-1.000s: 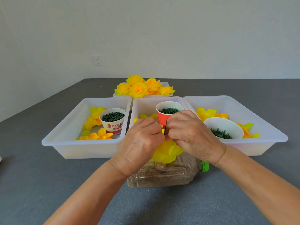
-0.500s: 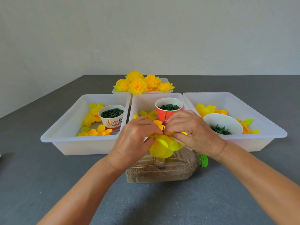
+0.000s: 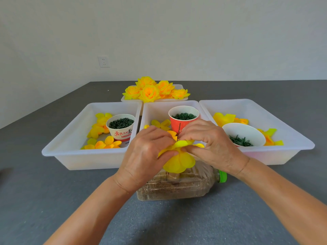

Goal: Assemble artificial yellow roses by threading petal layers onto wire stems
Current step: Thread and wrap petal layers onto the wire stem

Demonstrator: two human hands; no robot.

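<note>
Head view, only one: both hands meet over the middle of the table, left hand (image 3: 148, 152) and right hand (image 3: 210, 145) each pinching the yellow petal layers (image 3: 178, 161) from either side, fingers curled onto the fabric. Thin dark wire stem (image 3: 179, 130) pokes straight up between the fingertips, in front of the red cup (image 3: 184, 119). Compared with a second ago the petal stack sits lower and flatter, a wide petal now hanging down under the hands, and more bare wire shows above the fingers. Reads as the layer being pushed down along the stem, so this threading step looks nearly seated, not finished. Stem seems to be stood in the clear bottle (image 3: 178, 184) lying on its side just below the hands, green cap to the right; the actual entry point is hidden by petals. Supplies: left tray (image 3: 74, 156) with loose petals and a white printed cup (image 3: 122, 128) of dark green parts, middle tray (image 3: 155, 108) with the red cup and a few petals, right tray (image 3: 276, 152) with petals and a white bowl (image 3: 244, 131) of green pieces. Finished roses (image 3: 154, 90) piled at the far side, so several are already done.
</note>
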